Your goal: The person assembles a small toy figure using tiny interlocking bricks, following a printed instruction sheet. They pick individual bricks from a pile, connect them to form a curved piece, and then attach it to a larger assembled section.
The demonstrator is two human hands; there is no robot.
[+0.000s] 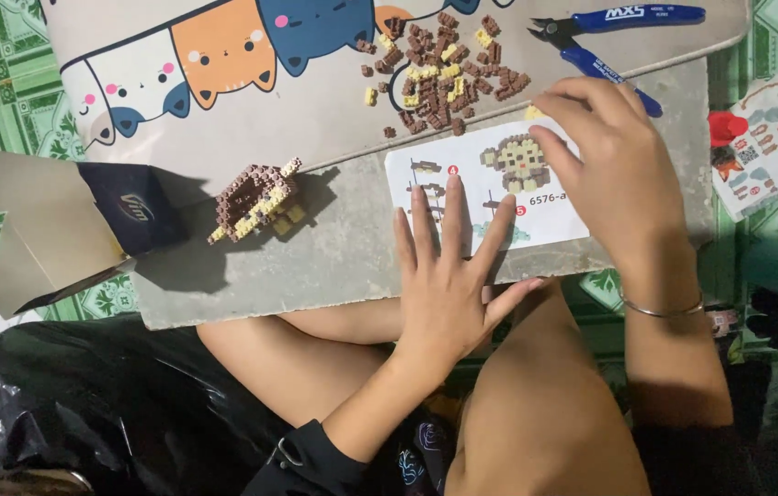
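On the worktop [334,248] the instruction sheet [545,216] lies at the near edge, with the left hand [448,276] flat on its left part and the right hand [614,161] on its right part. Behind the sheet lies the pile of small bricks [439,78], with the cutters [609,37] to its right. The half-built brick model [255,200] stands well to the sheet's left, just right of the open carton [49,230] at the worktop's left edge.

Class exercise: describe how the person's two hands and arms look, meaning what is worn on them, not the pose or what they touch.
Both the left hand and the right hand are bare, without gloves or rings visible. A thin silver bangle circles the right wrist. Both forearms are uncovered, with no sleeves showing on them.
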